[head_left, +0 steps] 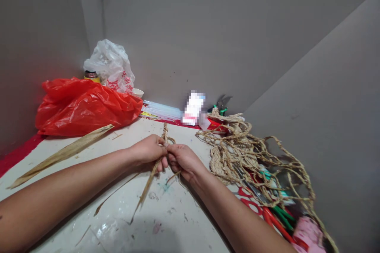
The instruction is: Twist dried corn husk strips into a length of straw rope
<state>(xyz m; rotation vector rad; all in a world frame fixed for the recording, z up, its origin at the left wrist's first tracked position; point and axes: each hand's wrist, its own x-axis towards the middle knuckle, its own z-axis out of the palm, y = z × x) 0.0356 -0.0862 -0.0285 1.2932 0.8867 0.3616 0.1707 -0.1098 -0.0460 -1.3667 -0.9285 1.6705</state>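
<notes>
Over the middle of the white tabletop (124,221), my left hand (150,151) and my right hand (184,160) meet with fingers closed on a braided straw cord (165,130). Its plaited end rises just beyond my fingertips. Loose dry leaf strands (147,185) hang from my grip toward me, one under my left hand and a shorter one below my right. My fingers partly hide where the strands cross. Left of my left forearm lies a long dry leaf strip (63,154), flat and untouched.
A heap of braided cord (237,150) spreads along the right side, over red-handled scissors (251,204) and other tools. Pruning shears (221,104) and a blurred bright screen (193,107) are at the back. A red plastic bag (86,106) and a white bag (111,63) stand back left.
</notes>
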